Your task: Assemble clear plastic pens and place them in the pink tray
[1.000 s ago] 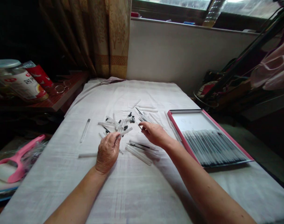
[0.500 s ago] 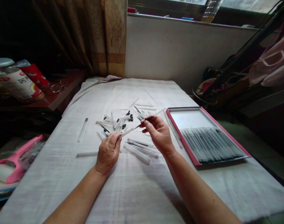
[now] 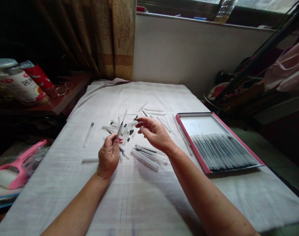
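Low over the table, my left hand (image 3: 108, 159) is closed around a clear-barrelled pen (image 3: 121, 127) that points up and away, a dark tip part showing inside the barrel. To its right, my right hand (image 3: 156, 133) is open, fingers apart and reaching left beside a group of small black pen caps (image 3: 131, 131). Clear barrels and thin refills lie scattered under and around both hands, including a bundle of barrels (image 3: 145, 160) in front of the right hand. A single capped pen (image 3: 89, 135) lies farther left.
A pink-edged box (image 3: 195, 124) at the right holds a row of pens (image 3: 222, 152). White cloth (image 3: 139, 203) covers the table. Pink scissors (image 3: 20, 165) sit beyond its left edge, below a side table with a jar (image 3: 19, 85).
My right hand has released the pen and moved left toward the caps, fingers opening. The pen in my left hand has swung from slanting right to nearly upright, its refill now inside the barrel.
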`<act>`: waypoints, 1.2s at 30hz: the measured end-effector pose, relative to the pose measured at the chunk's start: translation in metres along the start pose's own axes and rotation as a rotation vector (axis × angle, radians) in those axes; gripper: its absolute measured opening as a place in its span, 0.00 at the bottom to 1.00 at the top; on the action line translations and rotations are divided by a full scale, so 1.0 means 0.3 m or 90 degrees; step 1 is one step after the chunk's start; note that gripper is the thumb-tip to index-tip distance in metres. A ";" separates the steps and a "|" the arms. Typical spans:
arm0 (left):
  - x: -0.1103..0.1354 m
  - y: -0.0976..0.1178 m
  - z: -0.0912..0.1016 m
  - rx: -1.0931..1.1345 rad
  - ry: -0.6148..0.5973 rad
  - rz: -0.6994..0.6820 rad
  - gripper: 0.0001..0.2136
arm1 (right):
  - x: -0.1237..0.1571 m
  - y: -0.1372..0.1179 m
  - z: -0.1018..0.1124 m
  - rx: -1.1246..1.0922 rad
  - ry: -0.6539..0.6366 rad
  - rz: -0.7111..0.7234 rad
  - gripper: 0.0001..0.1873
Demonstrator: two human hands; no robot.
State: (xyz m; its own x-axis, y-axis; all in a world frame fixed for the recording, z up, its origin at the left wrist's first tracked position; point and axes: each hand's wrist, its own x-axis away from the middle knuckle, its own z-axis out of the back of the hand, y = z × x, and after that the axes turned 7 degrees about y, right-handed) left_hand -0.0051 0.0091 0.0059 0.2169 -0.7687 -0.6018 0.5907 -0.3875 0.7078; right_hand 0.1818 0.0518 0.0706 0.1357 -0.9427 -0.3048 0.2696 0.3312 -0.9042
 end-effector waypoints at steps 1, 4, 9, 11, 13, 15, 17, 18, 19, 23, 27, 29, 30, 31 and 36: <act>-0.003 0.000 0.001 0.017 0.011 0.016 0.10 | -0.007 0.005 -0.004 0.073 -0.007 0.005 0.16; -0.006 -0.001 -0.001 0.044 0.016 0.036 0.10 | -0.015 0.023 -0.033 0.341 -0.101 0.015 0.12; -0.003 -0.011 -0.007 0.046 0.016 0.031 0.09 | -0.007 0.034 -0.114 0.589 -0.214 0.041 0.13; -0.002 -0.016 -0.007 0.027 0.015 0.022 0.10 | -0.011 0.032 -0.142 0.624 -0.231 0.045 0.13; -0.001 -0.020 -0.006 0.002 0.009 0.008 0.10 | -0.019 0.028 -0.162 0.642 -0.246 0.043 0.13; 0.000 -0.023 -0.005 -0.019 0.005 -0.010 0.10 | -0.027 0.024 -0.171 0.647 -0.259 0.038 0.13; -0.002 -0.024 -0.005 -0.033 0.002 -0.030 0.10 | -0.030 0.024 -0.168 0.638 -0.267 0.034 0.12; -0.003 -0.024 -0.005 -0.037 0.001 -0.043 0.09 | -0.028 0.027 -0.161 0.626 -0.264 0.032 0.12; -0.004 -0.023 -0.006 -0.041 0.001 -0.058 0.09 | -0.023 0.034 -0.149 0.604 -0.252 0.029 0.12; -0.006 -0.018 -0.009 -0.055 -0.019 -0.129 0.09 | 0.026 0.085 -0.061 0.362 -0.098 0.002 0.10; 0.001 -0.006 -0.016 -0.057 -0.060 -0.191 0.09 | 0.101 0.125 0.037 -0.012 0.106 -0.108 0.13; 0.008 0.002 -0.021 -0.058 -0.080 -0.215 0.09 | 0.134 0.121 0.061 -0.126 0.156 -0.148 0.15; 0.011 0.007 -0.022 -0.060 -0.088 -0.223 0.09 | 0.148 0.114 0.065 -0.159 0.163 -0.160 0.16; 0.015 0.011 -0.023 -0.061 -0.095 -0.230 0.09 | 0.160 0.105 0.064 -0.183 0.160 -0.170 0.15; 0.023 0.023 -0.023 -0.075 -0.125 -0.223 0.10 | 0.186 0.080 0.031 -0.223 0.114 -0.202 0.15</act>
State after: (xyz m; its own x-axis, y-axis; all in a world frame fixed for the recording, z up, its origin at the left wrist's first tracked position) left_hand 0.0057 0.0046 0.0041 -0.1583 -0.6879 -0.7083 0.6896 -0.5905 0.4193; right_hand 0.2046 0.0075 0.0347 -0.0749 -0.9971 -0.0168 -0.0685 0.0220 -0.9974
